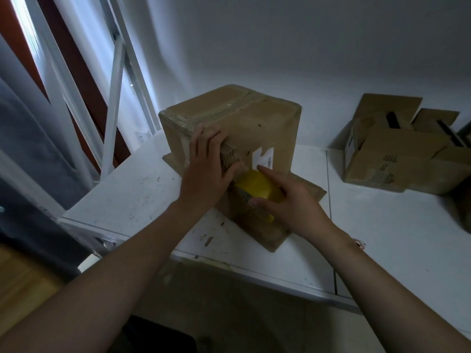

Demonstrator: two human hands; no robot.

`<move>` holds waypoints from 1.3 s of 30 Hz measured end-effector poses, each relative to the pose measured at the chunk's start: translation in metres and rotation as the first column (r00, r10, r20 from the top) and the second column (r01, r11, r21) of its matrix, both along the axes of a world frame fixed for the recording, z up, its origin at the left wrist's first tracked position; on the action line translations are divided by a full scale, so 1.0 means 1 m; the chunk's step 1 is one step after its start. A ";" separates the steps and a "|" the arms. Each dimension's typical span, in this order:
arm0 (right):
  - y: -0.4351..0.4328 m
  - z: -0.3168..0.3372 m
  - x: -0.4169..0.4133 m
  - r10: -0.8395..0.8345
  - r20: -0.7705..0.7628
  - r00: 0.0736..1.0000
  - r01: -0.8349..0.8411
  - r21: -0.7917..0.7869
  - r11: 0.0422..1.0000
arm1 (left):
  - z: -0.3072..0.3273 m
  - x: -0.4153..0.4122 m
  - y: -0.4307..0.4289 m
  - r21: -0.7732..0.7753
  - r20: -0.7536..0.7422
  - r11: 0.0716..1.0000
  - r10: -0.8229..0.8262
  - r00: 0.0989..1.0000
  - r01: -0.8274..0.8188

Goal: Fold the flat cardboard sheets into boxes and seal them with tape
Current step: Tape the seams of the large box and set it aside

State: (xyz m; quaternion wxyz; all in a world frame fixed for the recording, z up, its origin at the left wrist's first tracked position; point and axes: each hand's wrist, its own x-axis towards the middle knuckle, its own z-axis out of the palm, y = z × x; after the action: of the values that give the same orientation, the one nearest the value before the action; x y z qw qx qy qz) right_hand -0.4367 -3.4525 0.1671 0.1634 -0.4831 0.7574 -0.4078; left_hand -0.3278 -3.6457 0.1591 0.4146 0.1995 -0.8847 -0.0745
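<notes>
A folded brown cardboard box (267,128) stands on the white table (132,197), on top of a flat cardboard sheet (257,230). A strip of tape runs over its top and down its near face. My left hand (206,169) presses flat against that near face, thumb on the tape. My right hand (290,202) grips a yellow tape roll (254,187) held against the lower part of the same face, index finger stretched out toward a white label (263,157).
An open cardboard box (397,161) with raised flaps sits at the right on the table. A white wall stands behind. A white metal frame (112,118) and window are at the left. The table's front edge (254,273) runs close below my arms.
</notes>
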 end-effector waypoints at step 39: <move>0.145 -0.063 -0.096 -0.049 -0.386 0.921 0.270 0.543 0.795 | -0.006 -0.034 0.128 0.949 -0.315 0.144 0.484 0.816 0.280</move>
State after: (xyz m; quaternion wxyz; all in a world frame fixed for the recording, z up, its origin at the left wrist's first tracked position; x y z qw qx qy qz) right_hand -0.5329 -3.3075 0.1041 0.1306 -0.4072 0.9010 -0.0733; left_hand -0.3620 -3.5182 0.1530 0.4249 0.4515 -0.4315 -0.6554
